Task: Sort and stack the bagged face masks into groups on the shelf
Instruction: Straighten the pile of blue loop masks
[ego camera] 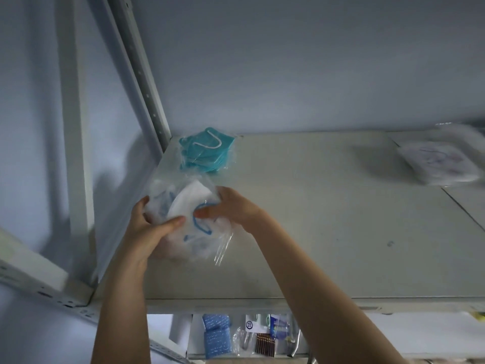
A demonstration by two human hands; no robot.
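A bundle of white face masks with blue ear loops, in clear bags (194,227), sits at the left front of the grey shelf (328,232). My left hand (147,227) grips the bundle's left side, thumb on top. My right hand (231,208) holds its right side, thumb pressed on the top bag. Behind it, in the back left corner, lies a stack of teal bagged masks (206,151). A blurred pile of white bagged masks (441,164) rests at the far right of the shelf.
A slotted metal upright (141,74) rises at the shelf's back left corner, with a wall behind. Below the shelf's front edge, a lower level holds blue sponges (216,337) and several small packaged items (265,337).
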